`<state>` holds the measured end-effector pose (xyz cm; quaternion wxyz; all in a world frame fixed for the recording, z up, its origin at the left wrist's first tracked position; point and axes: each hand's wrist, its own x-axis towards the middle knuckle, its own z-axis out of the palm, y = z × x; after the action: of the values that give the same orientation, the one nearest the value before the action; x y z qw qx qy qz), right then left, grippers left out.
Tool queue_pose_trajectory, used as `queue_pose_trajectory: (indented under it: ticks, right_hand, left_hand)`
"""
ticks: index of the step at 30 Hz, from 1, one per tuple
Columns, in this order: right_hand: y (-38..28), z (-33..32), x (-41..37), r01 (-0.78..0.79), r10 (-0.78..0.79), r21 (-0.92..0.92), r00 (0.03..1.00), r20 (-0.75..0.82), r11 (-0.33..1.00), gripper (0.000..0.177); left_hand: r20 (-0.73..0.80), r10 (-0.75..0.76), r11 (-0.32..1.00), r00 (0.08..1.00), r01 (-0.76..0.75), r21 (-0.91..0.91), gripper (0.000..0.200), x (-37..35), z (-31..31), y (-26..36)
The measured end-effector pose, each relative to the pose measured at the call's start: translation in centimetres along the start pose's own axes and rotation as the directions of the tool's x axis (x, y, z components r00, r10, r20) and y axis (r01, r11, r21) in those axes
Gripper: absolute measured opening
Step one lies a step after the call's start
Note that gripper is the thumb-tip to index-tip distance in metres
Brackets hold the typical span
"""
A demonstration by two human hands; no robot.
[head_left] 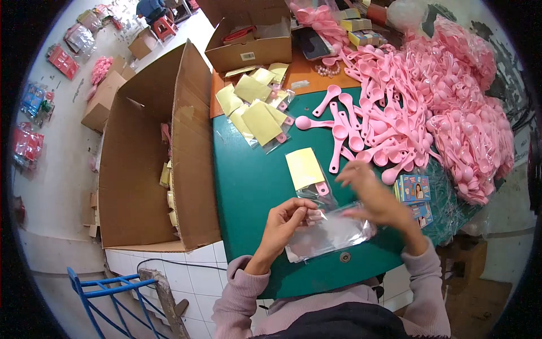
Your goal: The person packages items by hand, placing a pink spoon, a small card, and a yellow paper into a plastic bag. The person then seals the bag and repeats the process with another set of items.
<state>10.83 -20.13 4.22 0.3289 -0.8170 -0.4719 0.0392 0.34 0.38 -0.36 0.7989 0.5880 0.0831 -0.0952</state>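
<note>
My left hand (288,223) is closed in a pinch on a clear plastic bag, at the upper left of a stack of clear bags (327,236). Blurred by motion, my right hand (372,195) hovers right of it, above the table; whether its fingers hold anything is unclear. Just beyond my hands lies a packed bag (305,169) with a yellow card and a pink spoon. Loose pink spoons (389,113) spread across the table's back right. Small printed cards (415,189) are stacked beside my right wrist.
Packed bags with yellow cards (259,116) lie at the back left of the green table (243,186). A tall cardboard box (195,147) stands left. Bagged pink spoons (468,124) are heaped right. An open carton (248,53) is behind; a blue metal frame (107,282) stands lower left.
</note>
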Motion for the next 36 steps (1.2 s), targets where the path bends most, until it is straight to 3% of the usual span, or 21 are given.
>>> queue_pose_trajectory:
  ticks: [2, 6, 8, 10, 12, 15, 17, 18, 20, 23, 28, 33, 36]
  right_hand:
    - [-0.5, 2.9, 0.5, -0.054, 0.049, 0.101, 0.997, 0.052, 0.993, 0.044]
    - [1.0, 3.6, 0.5, -0.018, 0.025, 0.231, 0.999, -0.026, 0.973, 0.03]
    - [0.7, 3.2, 0.4, -0.158, 0.189, 0.463, 0.982, -0.019, 0.872, 0.018]
    - [1.4, 3.7, 0.2, -0.172, 0.192, 0.508, 0.981, 0.013, 0.844, 0.016]
    - [1.7, 3.9, 0.0, -0.19, 0.199, 0.555, 0.979, 0.044, 0.81, 0.014]
    - [1.8, 4.0, 0.0, -0.248, 0.228, 0.603, 0.967, 0.111, 0.759, 0.012]
    - [2.1, 4.6, 0.0, -0.358, 0.301, 0.787, 0.926, 0.229, 0.502, 0.013]
    - [1.8, 4.6, 0.2, -0.36, 0.303, 0.787, 0.925, 0.23, 0.5, 0.013]
    - [1.1, 4.7, 0.7, -0.437, 0.434, 0.822, 0.861, 0.265, 0.366, 0.013]
    - [1.1, 5.7, 0.6, -0.412, 0.52, 0.817, 0.838, 0.166, 0.403, 0.013]
    - [0.2, 5.6, 0.9, -0.414, 0.56, 0.791, 0.821, 0.111, 0.45, 0.011]
    - [0.3, 5.8, 0.7, -0.407, 0.563, 0.815, 0.817, 0.124, 0.412, 0.007]
    - [0.1, 5.7, 0.7, -0.405, 0.526, 0.764, 0.845, 0.102, 0.502, 0.014]
  left_hand:
    - [0.072, 0.036, 0.989, 0.997, -0.026, -0.144, 0.02, -0.4, 0.0, 0.3]
    - [0.127, -0.037, 0.99, 0.991, 0.054, -0.133, 0.021, -0.7, -0.8, 1.9]
    - [-0.042, -0.008, 0.997, 0.999, 0.011, 0.078, 0.025, -0.5, -1.1, 1.3]
    - [-0.081, 0.038, 0.989, 0.996, -0.025, 0.146, 0.019, -0.4, -0.4, 1.6]
    - [0.009, 0.12, 0.797, 0.993, -0.102, 0.595, 0.012, -0.1, -0.4, 1.1]
    - [-0.083, 0.147, 0.86, 0.986, -0.086, 0.502, 0.012, 0.0, -0.1, 0.8]
    - [-0.113, 0.153, 0.883, 0.982, -0.084, 0.462, 0.013, 0.3, -0.4, 0.2]
    - [-0.111, 0.15, 0.86, 0.982, -0.075, 0.505, 0.014, 0.3, -0.6, -0.1]
    - [-0.109, 0.147, 0.835, 0.983, -0.064, 0.547, 0.015, 0.4, -0.6, -0.1]
    - [-0.159, 0.099, 0.831, 0.982, 0.006, 0.556, 0.016, 0.4, -0.5, 0.0]
    - [-0.339, 0.134, 0.967, 0.931, -0.047, 0.251, 0.016, 0.7, 0.7, -0.2]
    - [-0.339, 0.204, 0.934, 0.919, -0.079, 0.348, 0.016, 1.0, 0.1, -1.0]
    - [-0.307, 0.205, 0.924, 0.929, -0.08, 0.375, 0.018, 1.0, 0.0, -1.1]
